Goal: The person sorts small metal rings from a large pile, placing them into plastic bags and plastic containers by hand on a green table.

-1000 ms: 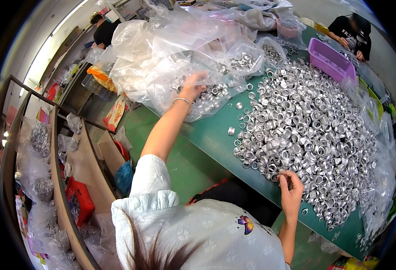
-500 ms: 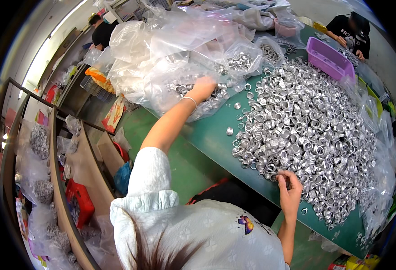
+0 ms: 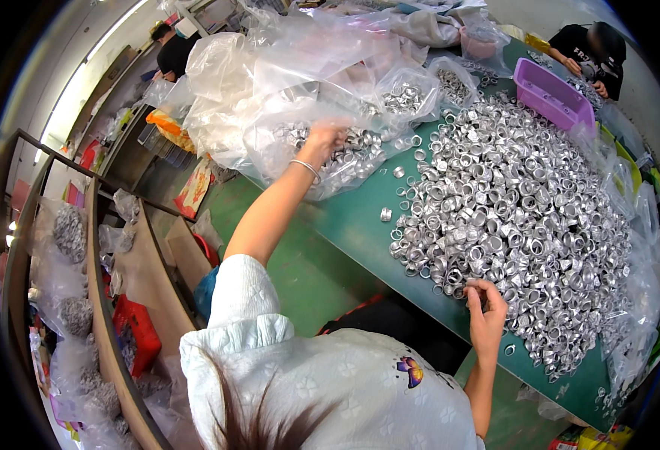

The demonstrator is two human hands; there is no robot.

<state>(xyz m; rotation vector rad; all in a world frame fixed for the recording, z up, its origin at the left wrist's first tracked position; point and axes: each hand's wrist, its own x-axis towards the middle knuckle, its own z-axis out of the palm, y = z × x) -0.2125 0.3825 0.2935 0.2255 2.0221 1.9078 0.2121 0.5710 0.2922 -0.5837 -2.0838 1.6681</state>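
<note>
Silvery, metal-looking rings, some plain bands and others with broader, faceted tops, make a large glinting pile [image 3: 525, 225] over the right part of a smooth, dark green table [image 3: 345, 244]. A few loose rings [image 3: 386, 215] lie apart from the heap on its left side, their round openings plain against the flat surface. The left hand [image 3: 328, 139], a thin, pale bracelet [image 3: 306, 169] at its wrist, reaches over more rings spread on a crumpled, see-through plastic bag [image 3: 345, 181]; its fingers are blurred, so I cannot tell whether they pinch a ring or are spread. The right hand [image 3: 487, 309] is at the near edge of the pile, thumb and forefinger curved toward each other with the tips close; whether a ring is caught between them cannot be told. One single ring [image 3: 509, 349] lies on the table just beside that hand. Filmy, wrinkled sheets of plastic [image 3: 225, 97] billow behind the left hand, and a smaller clear bag [image 3: 405, 101] of rings sits beyond it. At the far side of the pile stands a rigid purple basket [image 3: 544, 109], oblong with straight walls. The person's sleeve [image 3: 243, 289] is pale, textured cloth with a gathered seam. To the left, lumpy clear bags [image 3: 75, 315] and a hard red crate [image 3: 138, 337] fill wooden-looking shelving [image 3: 146, 281].
</note>
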